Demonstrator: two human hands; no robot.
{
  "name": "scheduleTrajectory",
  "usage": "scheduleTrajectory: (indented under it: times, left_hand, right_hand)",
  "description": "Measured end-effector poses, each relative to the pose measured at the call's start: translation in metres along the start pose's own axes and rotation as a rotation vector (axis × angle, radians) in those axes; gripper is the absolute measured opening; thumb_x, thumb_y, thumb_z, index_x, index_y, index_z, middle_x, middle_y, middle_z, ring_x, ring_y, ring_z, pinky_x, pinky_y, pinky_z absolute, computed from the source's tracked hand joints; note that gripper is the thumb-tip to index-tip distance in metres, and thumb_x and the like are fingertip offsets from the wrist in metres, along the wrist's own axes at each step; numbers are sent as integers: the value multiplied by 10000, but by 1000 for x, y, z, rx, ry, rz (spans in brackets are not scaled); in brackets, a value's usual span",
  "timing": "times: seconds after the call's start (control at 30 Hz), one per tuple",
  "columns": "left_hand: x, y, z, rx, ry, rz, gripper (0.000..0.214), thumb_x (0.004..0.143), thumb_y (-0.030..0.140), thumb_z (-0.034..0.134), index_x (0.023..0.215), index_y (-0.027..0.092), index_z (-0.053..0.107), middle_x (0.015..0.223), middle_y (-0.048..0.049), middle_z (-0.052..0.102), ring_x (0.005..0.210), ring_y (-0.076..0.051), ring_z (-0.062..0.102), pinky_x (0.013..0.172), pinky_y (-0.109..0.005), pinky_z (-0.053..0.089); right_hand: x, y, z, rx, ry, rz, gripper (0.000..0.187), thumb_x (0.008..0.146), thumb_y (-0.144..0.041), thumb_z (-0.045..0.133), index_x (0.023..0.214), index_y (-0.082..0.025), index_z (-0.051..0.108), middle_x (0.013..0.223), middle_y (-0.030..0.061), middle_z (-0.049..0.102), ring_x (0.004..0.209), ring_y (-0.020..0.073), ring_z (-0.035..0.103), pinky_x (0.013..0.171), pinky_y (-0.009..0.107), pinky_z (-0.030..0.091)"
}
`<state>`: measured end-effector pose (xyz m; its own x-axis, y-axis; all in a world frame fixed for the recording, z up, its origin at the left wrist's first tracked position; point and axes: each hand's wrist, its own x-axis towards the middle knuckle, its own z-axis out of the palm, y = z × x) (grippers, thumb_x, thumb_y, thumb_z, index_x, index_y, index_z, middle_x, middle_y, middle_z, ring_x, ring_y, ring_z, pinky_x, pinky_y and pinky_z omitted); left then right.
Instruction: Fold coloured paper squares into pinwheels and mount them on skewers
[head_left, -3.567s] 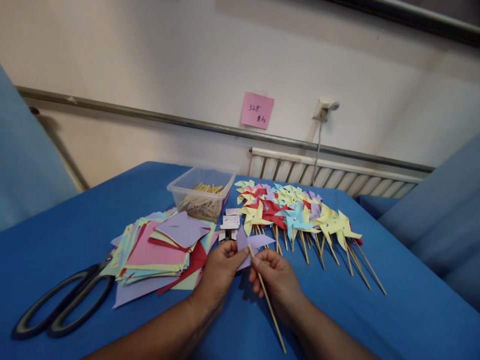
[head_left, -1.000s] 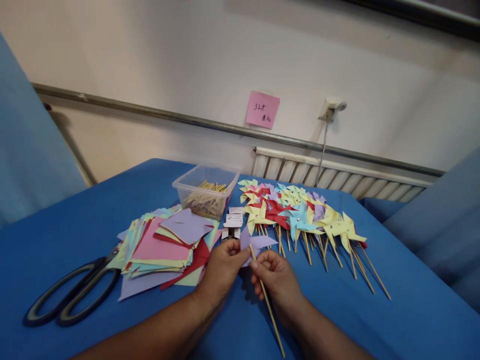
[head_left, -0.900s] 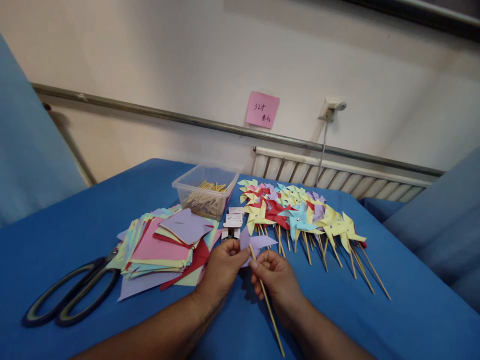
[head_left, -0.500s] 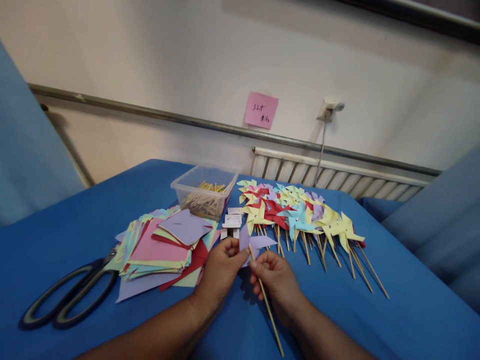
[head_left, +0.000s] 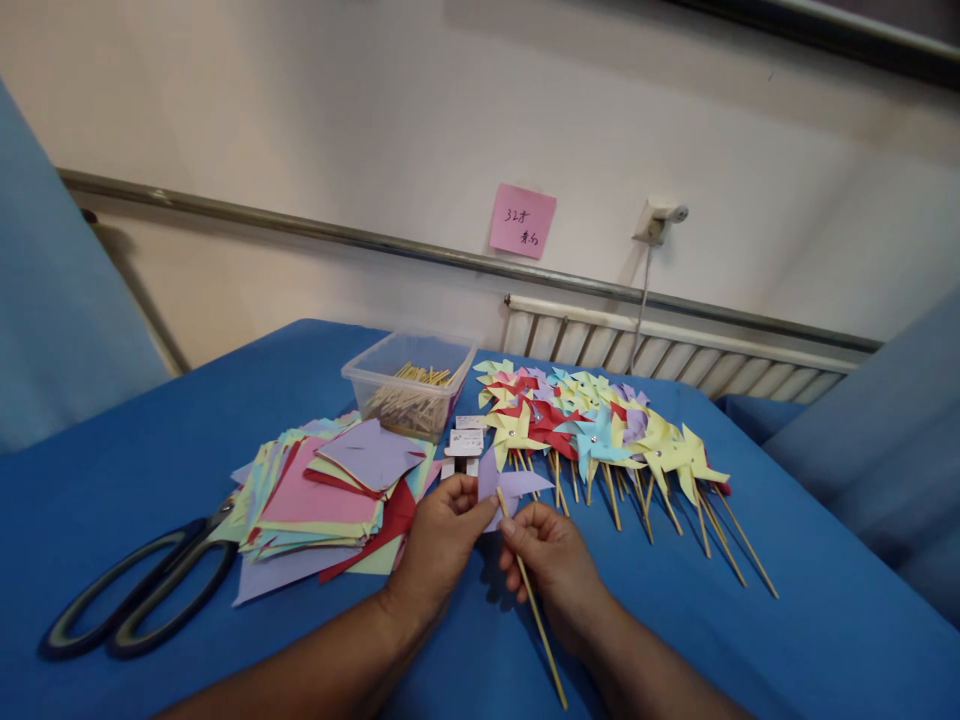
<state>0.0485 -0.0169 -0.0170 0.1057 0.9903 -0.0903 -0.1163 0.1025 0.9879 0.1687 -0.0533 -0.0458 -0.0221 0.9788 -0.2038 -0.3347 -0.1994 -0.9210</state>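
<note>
My left hand [head_left: 448,530] pinches a purple paper pinwheel [head_left: 525,484] between thumb and fingers. A thin wooden stick [head_left: 544,632] slants down toward me, its upper end lying against the back of the pinwheel. The fingers of my right hand [head_left: 551,555] close round this stick just below the paper. How the stick joins the pinwheel is hidden from this side. Just beyond my left fingers stand small white boxes [head_left: 466,441]. To the left lies a pile of coloured paper squares [head_left: 322,487], some with cut slits.
Large scissors [head_left: 139,590] lie at the left, their blades under the paper. A clear plastic box [head_left: 358,385] holds many wooden sticks. Finished pinwheels [head_left: 592,440] in several colours lie at the right on the blue cloth [head_left: 810,610]. A radiator [head_left: 675,345] runs along the wall behind.
</note>
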Motion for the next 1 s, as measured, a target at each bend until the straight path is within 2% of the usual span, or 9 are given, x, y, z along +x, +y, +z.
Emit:
scheduleTrajectory:
  times: [0.4, 0.73, 1.0]
  left_hand:
    - [-1, -2, -3, 12, -19, 19, 231, 698, 313, 670, 840, 139, 614, 807, -66, 699, 679, -177, 639, 668, -298, 480]
    - [-5, 1, 1, 107, 31, 87, 194, 714, 242, 643, 877, 153, 584, 806, -34, 691, 757, -173, 649, 703, -275, 485]
    - [-11, 9, 2, 161, 54, 116, 219, 705, 252, 633, 896, 165, 573, 815, -21, 641, 807, -182, 622, 721, -282, 470]
  right_hand:
    - [1, -1, 1, -11, 14, 7, 477, 639, -579, 707, 662, -172, 460, 475, -35, 591, 318, 58, 476, 279, 123, 325]
    - [-1, -6, 2, -20, 36, 29, 471, 621, -557, 729, 664, -173, 460, 470, -35, 595, 319, 71, 493, 265, 127, 336]
    - [-1, -8, 0, -7, 39, 8, 468, 625, -558, 727, 651, -167, 471, 470, -26, 601, 311, 72, 492, 261, 130, 336]
